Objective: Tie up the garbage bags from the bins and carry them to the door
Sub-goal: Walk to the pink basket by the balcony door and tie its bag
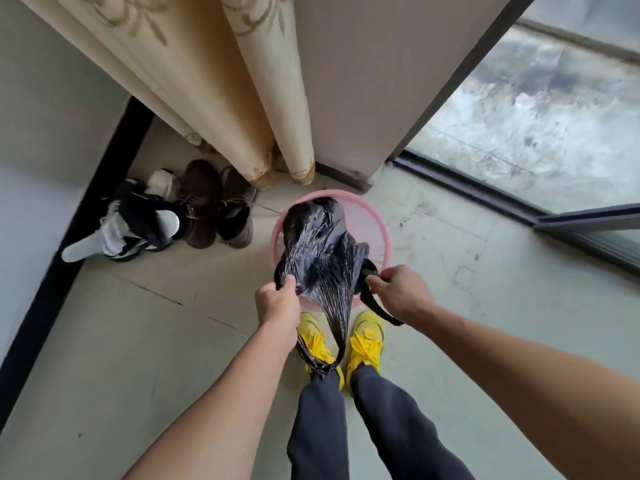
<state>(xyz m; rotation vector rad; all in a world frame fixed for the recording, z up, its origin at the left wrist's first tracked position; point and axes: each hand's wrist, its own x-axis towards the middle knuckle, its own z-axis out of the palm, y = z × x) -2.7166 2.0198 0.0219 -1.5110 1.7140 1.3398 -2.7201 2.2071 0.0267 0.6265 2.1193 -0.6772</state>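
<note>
- Head view: the black garbage bag [320,247] sits in the pink bin [382,237], which stands on the floor [166,341] just in front of the person's yellow shoes [365,344]
- The left hand [278,303] is clenched around the gathered edge of the bag's mouth; a long twisted strip of plastic hangs from there down to the shoes
- The right hand [398,292] pinches another strip of the bag at the near rim of the bin
- Progress, as I judge it: the mouth is pulled together, but I see no knot, so the tying is not yet done. Lifting the bag out and carrying it to the door are left. No other bin is in view
- The bag's long axis runs from the far rim of the bin towards the person. The full body is at the far end and the stretched mouth points to the feet
</note>
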